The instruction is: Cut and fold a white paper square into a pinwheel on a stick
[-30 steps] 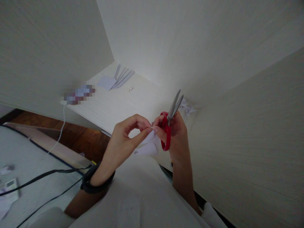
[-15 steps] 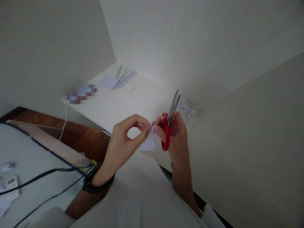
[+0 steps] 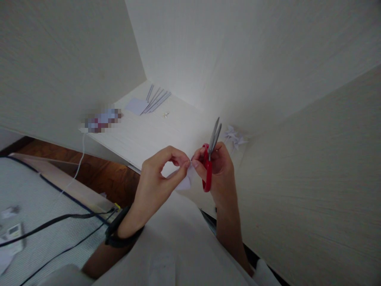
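Note:
Thumb and fingertips of my left hand (image 3: 162,172) are pinched on a small piece of white paper (image 3: 185,182), which hangs below the fingers. My right hand (image 3: 218,167) carries red-handled scissors (image 3: 208,167) in its fingers, the grey blades pointing up and slightly parted. Its thumb and forefinger also meet the paper's edge, right beside the left fingertips. The exact fold or shape of the paper between the fingertips is hidden.
On the white table (image 3: 149,135) lie several thin paper strips (image 3: 157,101), a paper square (image 3: 136,106) and a tiny scrap (image 3: 166,115). Folded paper pinwheel-like shapes (image 3: 235,137) rest near the right wall. A white cable (image 3: 80,163) hangs off the left edge.
The scissors have tipped slightly left with my right hand. Less of the paper shows below the fingers, and it has turned. My left hand stays pinched in nearly the same spot.

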`<control>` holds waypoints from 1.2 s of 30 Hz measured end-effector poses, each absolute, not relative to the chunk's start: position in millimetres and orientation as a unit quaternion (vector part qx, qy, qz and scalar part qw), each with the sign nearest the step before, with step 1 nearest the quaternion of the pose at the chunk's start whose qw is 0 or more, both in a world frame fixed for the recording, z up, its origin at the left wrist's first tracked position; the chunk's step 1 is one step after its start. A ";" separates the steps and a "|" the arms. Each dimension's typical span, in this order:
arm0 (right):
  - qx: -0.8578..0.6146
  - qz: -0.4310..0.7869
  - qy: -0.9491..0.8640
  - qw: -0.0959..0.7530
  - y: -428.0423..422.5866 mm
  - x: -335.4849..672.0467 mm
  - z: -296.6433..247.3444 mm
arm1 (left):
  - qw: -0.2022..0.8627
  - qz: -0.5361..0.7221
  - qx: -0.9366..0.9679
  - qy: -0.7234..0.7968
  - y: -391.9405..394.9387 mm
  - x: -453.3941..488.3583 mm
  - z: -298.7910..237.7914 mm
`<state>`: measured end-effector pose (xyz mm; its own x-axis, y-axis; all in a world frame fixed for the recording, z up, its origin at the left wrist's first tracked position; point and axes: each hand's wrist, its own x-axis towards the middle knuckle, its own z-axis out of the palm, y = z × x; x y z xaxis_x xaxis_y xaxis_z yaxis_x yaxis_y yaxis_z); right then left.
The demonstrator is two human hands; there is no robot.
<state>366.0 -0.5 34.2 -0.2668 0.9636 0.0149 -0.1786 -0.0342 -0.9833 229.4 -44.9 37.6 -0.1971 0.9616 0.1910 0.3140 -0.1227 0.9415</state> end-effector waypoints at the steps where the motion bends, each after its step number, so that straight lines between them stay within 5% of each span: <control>1: -0.386 0.603 -0.517 0.469 -0.5 366.0 33.4 | 0.310 0.504 0.555 0.586 -45.1 229.5 38.1; 36: -0.459 0.470 -0.579 0.482 -5.0 359.7 29.5 | 0.236 0.463 0.594 0.614 -44.5 231.9 39.4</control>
<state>359.7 -5.0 29.5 -0.1142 0.9853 0.1268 0.0782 0.1362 -0.9876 231.9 -44.5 39.4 -0.1833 0.9479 0.2607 0.5108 -0.1347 0.8491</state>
